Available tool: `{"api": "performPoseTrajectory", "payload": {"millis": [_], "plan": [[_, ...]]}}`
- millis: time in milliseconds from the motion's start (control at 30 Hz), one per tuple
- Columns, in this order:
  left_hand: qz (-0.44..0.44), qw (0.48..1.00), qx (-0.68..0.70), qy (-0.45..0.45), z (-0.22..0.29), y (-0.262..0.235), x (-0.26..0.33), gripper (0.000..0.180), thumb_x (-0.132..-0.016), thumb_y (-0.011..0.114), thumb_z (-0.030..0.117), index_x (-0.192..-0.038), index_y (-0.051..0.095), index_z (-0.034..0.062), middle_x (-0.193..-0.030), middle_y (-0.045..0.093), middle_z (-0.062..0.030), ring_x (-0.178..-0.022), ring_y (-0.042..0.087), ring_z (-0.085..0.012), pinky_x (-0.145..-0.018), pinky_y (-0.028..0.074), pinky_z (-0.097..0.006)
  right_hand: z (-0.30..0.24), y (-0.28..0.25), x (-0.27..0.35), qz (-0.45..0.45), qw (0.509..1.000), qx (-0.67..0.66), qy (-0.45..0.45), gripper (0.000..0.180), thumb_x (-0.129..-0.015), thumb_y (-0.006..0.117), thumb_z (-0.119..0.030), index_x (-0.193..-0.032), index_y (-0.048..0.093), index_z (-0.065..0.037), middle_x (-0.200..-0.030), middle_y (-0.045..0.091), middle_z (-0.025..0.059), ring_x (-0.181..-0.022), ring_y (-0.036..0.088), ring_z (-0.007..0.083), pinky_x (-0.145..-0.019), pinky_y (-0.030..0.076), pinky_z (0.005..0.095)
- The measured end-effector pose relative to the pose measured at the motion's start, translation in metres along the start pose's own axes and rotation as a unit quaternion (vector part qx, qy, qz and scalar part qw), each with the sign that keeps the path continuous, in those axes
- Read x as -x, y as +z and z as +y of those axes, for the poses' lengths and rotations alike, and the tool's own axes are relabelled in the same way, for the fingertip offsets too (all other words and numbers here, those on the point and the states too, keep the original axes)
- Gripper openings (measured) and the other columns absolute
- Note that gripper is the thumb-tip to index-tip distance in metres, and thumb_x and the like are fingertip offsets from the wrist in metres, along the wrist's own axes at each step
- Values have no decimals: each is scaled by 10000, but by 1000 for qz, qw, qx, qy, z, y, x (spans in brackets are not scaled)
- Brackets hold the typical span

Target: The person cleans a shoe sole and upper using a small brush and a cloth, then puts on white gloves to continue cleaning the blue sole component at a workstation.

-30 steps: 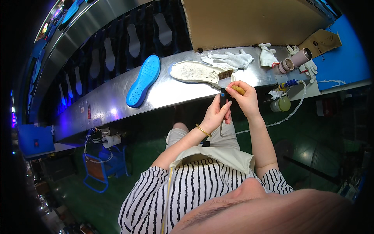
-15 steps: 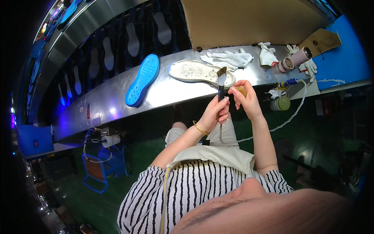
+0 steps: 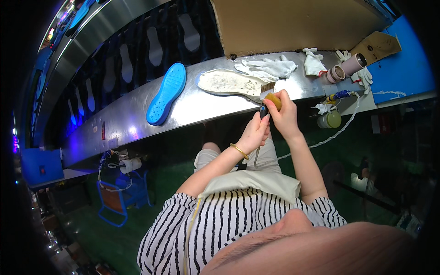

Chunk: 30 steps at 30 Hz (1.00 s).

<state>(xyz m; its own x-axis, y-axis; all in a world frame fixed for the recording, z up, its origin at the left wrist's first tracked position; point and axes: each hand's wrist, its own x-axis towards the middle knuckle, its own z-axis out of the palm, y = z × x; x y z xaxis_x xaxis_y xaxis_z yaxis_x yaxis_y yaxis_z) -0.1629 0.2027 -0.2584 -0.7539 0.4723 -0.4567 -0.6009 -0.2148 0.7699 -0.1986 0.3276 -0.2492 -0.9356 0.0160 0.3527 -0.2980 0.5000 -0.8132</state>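
The right hand (image 3: 285, 115) grips a brush (image 3: 269, 94) at the white sole (image 3: 227, 82), the left hand (image 3: 255, 134) pinches a dark tool (image 3: 262, 111).

Brown cardboard package (image 3: 379, 46), bench's far right

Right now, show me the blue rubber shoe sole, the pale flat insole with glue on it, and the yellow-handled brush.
blue rubber shoe sole (image 3: 166, 94), head view, middle of its dimpled face.
pale flat insole (image 3: 227, 83), head view, centre of its speckled top.
yellow-handled brush (image 3: 274, 99), head view, handle in right hand.
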Motion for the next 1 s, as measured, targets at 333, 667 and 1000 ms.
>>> {"api": "performPoseTrajectory", "payload": {"millis": [333,667,1000], "plan": [[-141,979,148,14,18,-16,2,202,-975,350,321,-867,348,149,-603,273,58,-449,202,-33,-379,176,-179,9,-7,-6,-85,931,-341,97,158,-935,484,-174,-1001,432,-40,-841,559,48,-680,530,92,-594,445,226],[-26,998,61,0,0,5,-5,163,-973,344,290,-874,317,163,-588,258,55,-440,218,-43,-382,202,-192,-14,8,-14,-9,992,129,-5,257,-820,641,-179,-887,439,-34,-699,576,189,-635,579,355,-535,461,341],[-155,976,154,4,16,-12,2,204,-974,348,328,-882,337,147,-591,259,54,-447,209,-35,-376,180,-185,14,-6,-8,-87,984,-156,19,212,-880,573,-188,-933,433,-38,-760,567,86,-677,588,168,-582,472,296]]}}
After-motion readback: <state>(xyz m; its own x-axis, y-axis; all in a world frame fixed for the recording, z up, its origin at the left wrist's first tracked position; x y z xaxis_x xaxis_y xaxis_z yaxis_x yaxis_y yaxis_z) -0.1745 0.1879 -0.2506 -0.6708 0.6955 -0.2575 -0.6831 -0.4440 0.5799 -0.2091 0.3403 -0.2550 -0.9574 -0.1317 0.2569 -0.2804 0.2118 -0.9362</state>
